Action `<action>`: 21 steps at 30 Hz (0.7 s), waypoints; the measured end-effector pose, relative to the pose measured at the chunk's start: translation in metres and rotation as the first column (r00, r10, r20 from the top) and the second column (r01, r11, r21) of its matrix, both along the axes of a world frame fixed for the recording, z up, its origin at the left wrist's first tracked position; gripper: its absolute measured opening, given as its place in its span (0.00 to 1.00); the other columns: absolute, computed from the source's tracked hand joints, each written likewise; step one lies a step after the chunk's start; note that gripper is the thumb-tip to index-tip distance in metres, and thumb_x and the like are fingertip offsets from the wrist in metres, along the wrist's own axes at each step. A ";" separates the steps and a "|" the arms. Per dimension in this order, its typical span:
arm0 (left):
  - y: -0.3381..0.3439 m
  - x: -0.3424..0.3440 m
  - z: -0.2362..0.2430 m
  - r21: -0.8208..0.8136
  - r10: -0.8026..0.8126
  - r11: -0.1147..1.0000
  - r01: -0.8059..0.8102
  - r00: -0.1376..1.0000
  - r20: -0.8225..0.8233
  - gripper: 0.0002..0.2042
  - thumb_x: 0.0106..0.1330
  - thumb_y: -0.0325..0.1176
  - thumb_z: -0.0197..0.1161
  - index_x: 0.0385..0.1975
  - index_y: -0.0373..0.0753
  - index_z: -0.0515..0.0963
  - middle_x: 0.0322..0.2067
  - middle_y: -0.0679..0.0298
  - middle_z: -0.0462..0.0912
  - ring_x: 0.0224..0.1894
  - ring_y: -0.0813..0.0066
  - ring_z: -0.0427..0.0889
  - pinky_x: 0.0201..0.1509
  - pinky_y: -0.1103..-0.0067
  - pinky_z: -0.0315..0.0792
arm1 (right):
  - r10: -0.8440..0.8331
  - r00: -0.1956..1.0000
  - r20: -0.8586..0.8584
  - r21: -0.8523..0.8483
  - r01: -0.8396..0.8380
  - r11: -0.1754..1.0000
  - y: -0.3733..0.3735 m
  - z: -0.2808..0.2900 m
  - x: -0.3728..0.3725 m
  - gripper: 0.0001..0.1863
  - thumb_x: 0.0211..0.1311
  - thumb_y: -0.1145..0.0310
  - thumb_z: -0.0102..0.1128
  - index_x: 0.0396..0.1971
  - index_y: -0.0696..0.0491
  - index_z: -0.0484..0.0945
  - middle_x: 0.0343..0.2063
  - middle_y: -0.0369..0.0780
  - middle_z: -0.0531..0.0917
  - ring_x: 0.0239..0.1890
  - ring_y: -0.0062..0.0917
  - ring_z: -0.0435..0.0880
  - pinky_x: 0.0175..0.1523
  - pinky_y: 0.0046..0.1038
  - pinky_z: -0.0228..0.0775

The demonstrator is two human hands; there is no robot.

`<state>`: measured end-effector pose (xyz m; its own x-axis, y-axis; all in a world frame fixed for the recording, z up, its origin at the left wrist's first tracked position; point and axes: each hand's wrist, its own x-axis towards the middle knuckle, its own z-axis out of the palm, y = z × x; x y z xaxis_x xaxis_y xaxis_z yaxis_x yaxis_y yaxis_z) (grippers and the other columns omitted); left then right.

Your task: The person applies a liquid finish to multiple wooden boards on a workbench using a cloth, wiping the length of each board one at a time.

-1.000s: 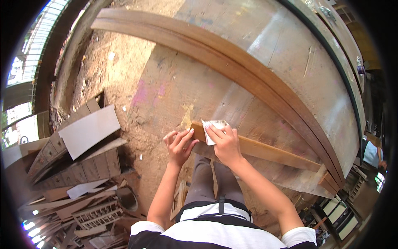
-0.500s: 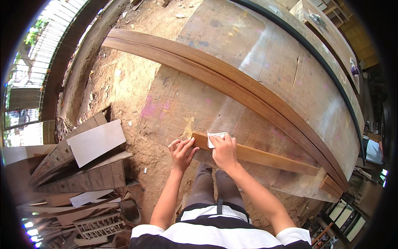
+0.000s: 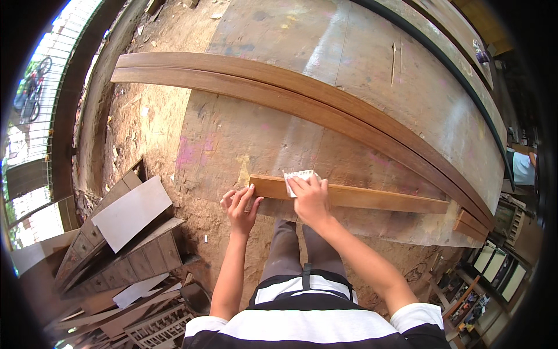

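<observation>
Brown wooden strip (image 3: pixel 378 199): along tabletop (image 3: pixel 232 134) near edge | left hand (image 3: pixel 239 210): fingers spread, touching left end | right hand (image 3: pixel 312 200): pressing held white sheet (image 3: pixel 289 187) against strip | handling: probably stiff, light; steady by end

A long, straight, honey-brown wooden strip (image 3: pixel 378 199) runs left to right near the close edge of the surface (image 3: pixel 256 131). A white, printed sheet (image 3: pixel 299 174), partly covered, presses against it near its left end.
</observation>
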<state>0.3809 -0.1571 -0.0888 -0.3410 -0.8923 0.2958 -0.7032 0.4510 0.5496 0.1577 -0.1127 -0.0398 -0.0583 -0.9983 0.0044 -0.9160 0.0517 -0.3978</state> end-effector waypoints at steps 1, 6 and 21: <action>0.000 -0.001 0.001 0.001 -0.013 1.000 0.013 1.000 0.002 0.23 0.54 0.39 0.78 0.53 0.48 0.85 0.45 0.72 0.86 0.51 0.67 0.75 0.60 0.69 0.62 | -0.006 1.000 -0.012 0.017 0.006 1.000 -0.004 0.004 0.008 0.22 0.56 0.70 0.58 0.53 0.49 0.84 0.50 0.33 0.85 0.50 0.31 0.77 0.50 0.37 0.62; -0.001 0.004 -0.008 -0.031 -0.028 0.999 0.028 1.000 0.001 0.22 0.54 0.35 0.78 0.51 0.44 0.85 0.44 0.66 0.86 0.51 0.61 0.75 0.60 0.67 0.63 | -0.031 0.997 0.065 -0.055 0.035 0.998 -0.034 -0.008 0.076 0.23 0.59 0.68 0.56 0.56 0.50 0.82 0.55 0.36 0.83 0.52 0.31 0.77 0.51 0.40 0.63; -0.002 -0.003 -0.002 -0.014 -0.032 0.999 0.031 0.999 -0.027 0.23 0.56 0.35 0.78 0.54 0.45 0.84 0.44 0.67 0.87 0.51 0.63 0.75 0.60 0.67 0.64 | -0.100 0.995 0.030 -0.083 0.102 0.991 -0.008 -0.013 0.046 0.18 0.59 0.68 0.56 0.49 0.53 0.84 0.47 0.37 0.85 0.50 0.33 0.78 0.54 0.44 0.63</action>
